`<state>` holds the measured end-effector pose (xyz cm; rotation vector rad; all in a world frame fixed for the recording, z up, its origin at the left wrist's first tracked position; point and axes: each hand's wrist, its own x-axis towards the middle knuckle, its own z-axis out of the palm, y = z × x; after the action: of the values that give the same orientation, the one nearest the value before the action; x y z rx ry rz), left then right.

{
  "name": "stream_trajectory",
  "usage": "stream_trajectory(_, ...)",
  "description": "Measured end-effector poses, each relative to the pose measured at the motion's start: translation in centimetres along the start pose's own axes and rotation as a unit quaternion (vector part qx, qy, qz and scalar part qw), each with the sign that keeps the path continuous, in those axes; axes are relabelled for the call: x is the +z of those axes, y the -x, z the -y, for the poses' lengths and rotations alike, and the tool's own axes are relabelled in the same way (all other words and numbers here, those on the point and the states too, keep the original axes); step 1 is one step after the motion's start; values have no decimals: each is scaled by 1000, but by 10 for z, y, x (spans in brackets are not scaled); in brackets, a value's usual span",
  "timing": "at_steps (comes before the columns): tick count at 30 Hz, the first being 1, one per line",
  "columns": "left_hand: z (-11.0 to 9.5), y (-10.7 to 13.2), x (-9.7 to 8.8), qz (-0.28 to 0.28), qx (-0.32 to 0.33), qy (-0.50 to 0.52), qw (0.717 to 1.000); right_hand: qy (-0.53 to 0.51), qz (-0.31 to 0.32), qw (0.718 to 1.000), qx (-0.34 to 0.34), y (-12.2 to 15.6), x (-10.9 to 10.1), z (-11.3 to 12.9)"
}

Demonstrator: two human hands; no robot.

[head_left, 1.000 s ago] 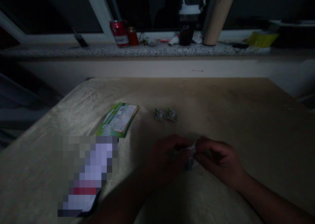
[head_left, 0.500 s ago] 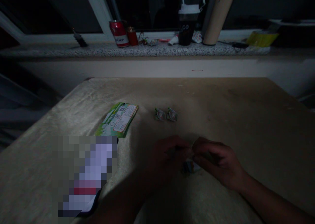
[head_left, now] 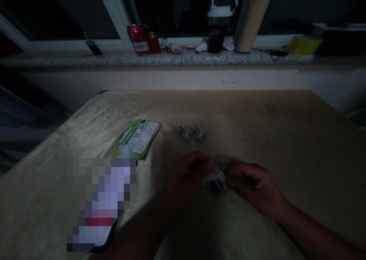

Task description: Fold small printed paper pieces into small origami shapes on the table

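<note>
A small printed sheet (head_left: 216, 183), white in the upper part and with a dark blue and orange picture in the lower part, is between the two hands, above the near half of the table (head_left: 288, 138). It is tilted, and I cannot tell if its lower edge touches the table top.

The left hand (head_left: 188, 178) has its thumb and forefinger closed together on the upper left part of the sheet; its other fingers are in dark shadow. The right hand (head_left: 254, 185) has the tips of its thumb and forefinger pinched at the right edge of the sheet, while behind these tips the two fingers bend apart and leave a small gap.

Beyond the left hand, two small green and clear packets (head_left: 192, 133) lie side by side on the table. Farther to the left there is a stack of green printed cards (head_left: 137, 140), and nearer to the person lies a phone (head_left: 105, 203), its screen hidden by coarse squares. At the back, a red can (head_left: 138, 39) and a dark cup (head_left: 216, 35) stand on the speckled windowsill (head_left: 171, 60).
</note>
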<state>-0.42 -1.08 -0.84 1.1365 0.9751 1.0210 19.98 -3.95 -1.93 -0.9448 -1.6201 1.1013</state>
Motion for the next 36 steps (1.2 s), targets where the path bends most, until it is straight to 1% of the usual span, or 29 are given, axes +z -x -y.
stream_trajectory(5,-3,0,-3,13,-12,44,999,-62,-62,994,67,-2,-4,-1)
stream_trajectory(9,-4,2,-3,28,4,62,998,-116,-95,983,106,-2,-7,-7)
stream_trajectory(14,0,1,-4,63,9,88,994,-178,-113,968,137,-3,-8,-9)
stream_trajectory(17,3,0,-4,83,21,82,993,-194,-127,960,158,-5,-7,-6)
stream_trajectory(22,4,1,-4,88,26,52,994,-194,-148,955,167,-7,-6,-5)
stream_trajectory(25,4,2,-4,84,37,2,996,-196,-147,954,173,-7,-6,-6)
stream_trajectory(30,0,4,-4,83,109,-125,983,-194,-164,950,182,-7,-6,-8)
stream_trajectory(33,-2,4,-3,84,143,-164,972,-194,-168,948,187,-8,-6,-7)
stream_trajectory(36,-3,5,-3,84,161,-188,965,-190,-169,948,190,-8,-7,-6)
